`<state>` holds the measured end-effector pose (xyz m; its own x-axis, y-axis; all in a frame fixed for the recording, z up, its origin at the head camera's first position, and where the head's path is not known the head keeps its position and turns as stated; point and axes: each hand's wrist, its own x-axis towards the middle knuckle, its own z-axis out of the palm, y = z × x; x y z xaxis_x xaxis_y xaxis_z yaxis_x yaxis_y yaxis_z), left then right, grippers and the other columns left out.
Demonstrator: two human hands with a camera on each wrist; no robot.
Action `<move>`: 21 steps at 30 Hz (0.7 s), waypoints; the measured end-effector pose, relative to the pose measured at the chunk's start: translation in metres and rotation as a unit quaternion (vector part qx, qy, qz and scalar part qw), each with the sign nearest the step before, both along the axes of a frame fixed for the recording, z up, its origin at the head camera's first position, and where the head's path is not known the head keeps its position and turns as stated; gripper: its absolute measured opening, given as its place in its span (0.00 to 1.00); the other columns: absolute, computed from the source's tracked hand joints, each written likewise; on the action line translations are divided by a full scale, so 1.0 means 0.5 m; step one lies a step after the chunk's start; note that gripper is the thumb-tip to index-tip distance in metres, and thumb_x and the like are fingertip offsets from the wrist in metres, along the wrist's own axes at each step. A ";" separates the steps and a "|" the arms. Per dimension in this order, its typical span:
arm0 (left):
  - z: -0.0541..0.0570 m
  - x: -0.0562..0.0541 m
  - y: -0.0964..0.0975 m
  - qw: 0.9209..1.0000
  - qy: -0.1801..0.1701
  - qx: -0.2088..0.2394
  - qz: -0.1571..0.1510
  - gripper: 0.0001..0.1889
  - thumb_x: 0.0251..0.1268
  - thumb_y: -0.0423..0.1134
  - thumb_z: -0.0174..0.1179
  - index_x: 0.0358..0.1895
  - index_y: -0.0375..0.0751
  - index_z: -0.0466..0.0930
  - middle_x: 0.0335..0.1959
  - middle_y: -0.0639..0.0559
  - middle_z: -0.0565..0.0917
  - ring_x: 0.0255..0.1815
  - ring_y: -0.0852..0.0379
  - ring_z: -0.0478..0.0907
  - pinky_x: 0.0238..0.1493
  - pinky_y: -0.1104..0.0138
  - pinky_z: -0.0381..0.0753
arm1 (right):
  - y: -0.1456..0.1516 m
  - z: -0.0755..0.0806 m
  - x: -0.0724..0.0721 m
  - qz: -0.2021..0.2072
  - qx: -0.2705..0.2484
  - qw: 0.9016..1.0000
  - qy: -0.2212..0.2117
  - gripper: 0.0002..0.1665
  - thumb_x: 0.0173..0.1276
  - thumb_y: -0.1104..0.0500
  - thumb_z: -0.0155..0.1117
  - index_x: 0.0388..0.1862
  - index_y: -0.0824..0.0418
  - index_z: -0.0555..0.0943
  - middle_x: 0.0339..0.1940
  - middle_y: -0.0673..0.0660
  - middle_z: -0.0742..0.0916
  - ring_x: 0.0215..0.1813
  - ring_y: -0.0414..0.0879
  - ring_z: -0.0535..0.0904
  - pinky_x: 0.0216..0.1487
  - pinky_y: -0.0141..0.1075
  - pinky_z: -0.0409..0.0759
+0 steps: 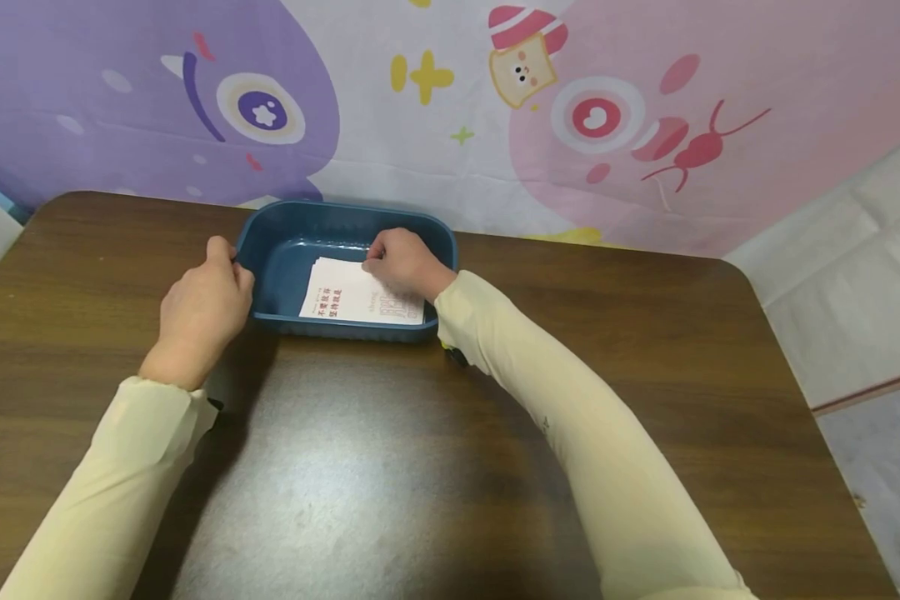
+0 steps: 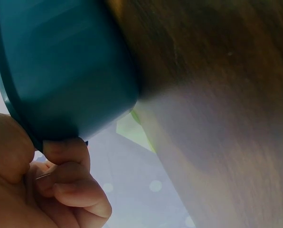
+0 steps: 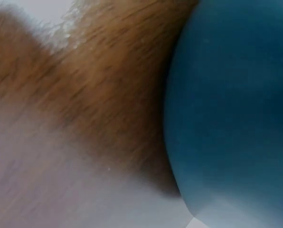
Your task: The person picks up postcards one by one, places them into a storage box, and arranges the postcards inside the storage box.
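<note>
A dark blue plastic basin [image 1: 345, 331] stands at the far side of the table. My left hand [image 1: 206, 304] grips its left end; in the left wrist view the thumb and curled fingers [image 2: 68, 152] pinch the rim [image 2: 8, 102]. Inside the basin lies a small stack of white cards [image 1: 337, 287] printed with reddish characters, its edges slightly fanned. My right hand [image 1: 408, 260] reaches over the right wall and pinches the cards at their far edge with thumb and forefinger. In the right wrist view only the basin's outer wall [image 3: 231, 109] shows, with the hand hidden.
The brown wooden table [image 1: 540, 500] has rounded corners and a bright glare at its near middle. A cartoon-printed cloth [image 1: 420, 158] hangs right behind the basin. Pale yellow sleeves [image 1: 562, 417] cover both forearms.
</note>
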<state>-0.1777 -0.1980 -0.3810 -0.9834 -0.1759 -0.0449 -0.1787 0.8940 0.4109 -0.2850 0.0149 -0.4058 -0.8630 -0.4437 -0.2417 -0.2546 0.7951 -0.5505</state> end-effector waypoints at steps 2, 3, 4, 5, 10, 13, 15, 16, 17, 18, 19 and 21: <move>0.000 0.000 0.000 1.000 0.000 0.000 0.001 0.21 0.68 0.40 0.33 0.56 0.28 0.59 0.29 0.27 0.77 0.23 0.37 0.72 0.27 0.48 0.69 | 0.000 0.000 0.001 -0.002 0.001 1.000 0.009 0.11 0.69 0.53 0.55 0.34 0.58 0.79 0.32 0.51 0.81 0.33 0.41 0.74 0.38 0.31 0.72; -0.001 0.000 0.000 1.000 0.000 0.000 0.001 0.21 0.68 0.40 0.33 0.56 0.28 0.59 0.29 0.27 0.77 0.23 0.37 0.72 0.27 0.48 0.69 | 0.000 0.000 0.001 -0.001 0.000 1.000 0.015 0.12 0.69 0.53 0.56 0.29 0.58 0.78 0.27 0.50 0.79 0.30 0.41 0.73 0.35 0.30 0.70; -0.001 0.000 -0.001 1.000 0.000 0.000 0.001 0.21 0.68 0.40 0.33 0.56 0.28 0.59 0.29 0.27 0.77 0.23 0.37 0.72 0.27 0.48 0.69 | 0.000 0.000 0.002 0.001 0.001 1.000 0.022 0.14 0.68 0.53 0.56 0.24 0.57 0.76 0.22 0.50 0.77 0.26 0.40 0.71 0.32 0.29 0.68; -0.001 0.000 -0.001 1.000 -0.001 0.000 0.000 0.21 0.68 0.40 0.33 0.56 0.28 0.59 0.29 0.27 0.77 0.22 0.38 0.72 0.27 0.48 0.69 | 0.001 0.000 0.002 0.002 0.002 1.000 0.029 0.17 0.68 0.53 0.56 0.19 0.57 0.74 0.18 0.49 0.74 0.23 0.40 0.68 0.29 0.29 0.66; -0.001 -0.001 -0.001 1.000 -0.002 -0.001 -0.002 0.21 0.68 0.40 0.33 0.56 0.28 0.59 0.27 0.28 0.77 0.21 0.39 0.71 0.25 0.49 0.69 | 0.002 -0.003 0.001 0.007 0.012 0.999 0.049 0.28 0.68 0.52 0.57 0.08 0.54 0.63 0.08 0.47 0.62 0.15 0.39 0.56 0.21 0.29 0.57; -0.001 -0.001 -0.001 1.000 -0.001 -0.002 -0.002 0.21 0.68 0.40 0.33 0.56 0.28 0.59 0.27 0.28 0.77 0.21 0.39 0.71 0.24 0.49 0.69 | 0.002 -0.005 -0.001 0.009 0.019 0.998 0.051 0.29 0.67 0.51 0.57 0.07 0.53 0.62 0.08 0.47 0.61 0.14 0.38 0.55 0.20 0.29 0.56; -0.001 -0.001 -0.001 1.000 0.001 -0.002 -0.002 0.21 0.68 0.40 0.33 0.56 0.28 0.59 0.27 0.28 0.77 0.21 0.39 0.72 0.24 0.49 0.69 | 0.003 -0.006 -0.002 0.009 0.019 0.998 0.051 0.29 0.67 0.51 0.57 0.07 0.54 0.62 0.08 0.47 0.61 0.14 0.38 0.54 0.20 0.29 0.56; -0.001 -0.001 0.000 1.000 0.002 -0.002 -0.002 0.20 0.68 0.40 0.33 0.56 0.28 0.59 0.27 0.28 0.77 0.21 0.38 0.72 0.24 0.49 0.69 | 0.003 -0.006 -0.002 0.010 0.019 0.998 0.051 0.29 0.67 0.51 0.57 0.07 0.54 0.62 0.08 0.47 0.60 0.13 0.38 0.54 0.20 0.29 0.55; -0.001 -0.001 0.000 1.000 0.002 -0.001 -0.002 0.20 0.68 0.40 0.33 0.56 0.28 0.59 0.27 0.28 0.77 0.21 0.39 0.72 0.24 0.49 0.69 | 0.003 -0.005 -0.002 0.010 0.018 0.998 0.051 0.29 0.67 0.51 0.57 0.07 0.54 0.62 0.08 0.47 0.60 0.13 0.38 0.53 0.20 0.29 0.55; -0.001 -0.001 0.000 1.000 0.003 -0.001 -0.002 0.21 0.68 0.40 0.33 0.56 0.28 0.59 0.27 0.28 0.77 0.21 0.39 0.72 0.24 0.49 0.69 | 0.003 -0.005 -0.002 0.009 0.017 0.998 0.052 0.29 0.67 0.51 0.57 0.07 0.54 0.62 0.08 0.47 0.60 0.13 0.38 0.53 0.19 0.29 0.55; 0.000 -0.001 0.000 1.000 0.002 0.000 -0.002 0.21 0.68 0.40 0.33 0.56 0.28 0.59 0.27 0.28 0.77 0.21 0.39 0.72 0.25 0.49 0.69 | 0.003 -0.006 -0.002 0.009 0.016 0.999 0.051 0.29 0.67 0.51 0.57 0.07 0.54 0.62 0.08 0.47 0.60 0.13 0.38 0.53 0.19 0.29 0.55; 0.000 0.000 0.000 1.000 0.000 0.001 -0.001 0.21 0.68 0.40 0.33 0.56 0.28 0.59 0.27 0.28 0.76 0.21 0.39 0.71 0.25 0.49 0.69 | 0.002 -0.005 -0.001 0.009 0.018 0.998 0.053 0.29 0.67 0.51 0.57 0.08 0.54 0.62 0.08 0.47 0.60 0.13 0.38 0.53 0.19 0.29 0.55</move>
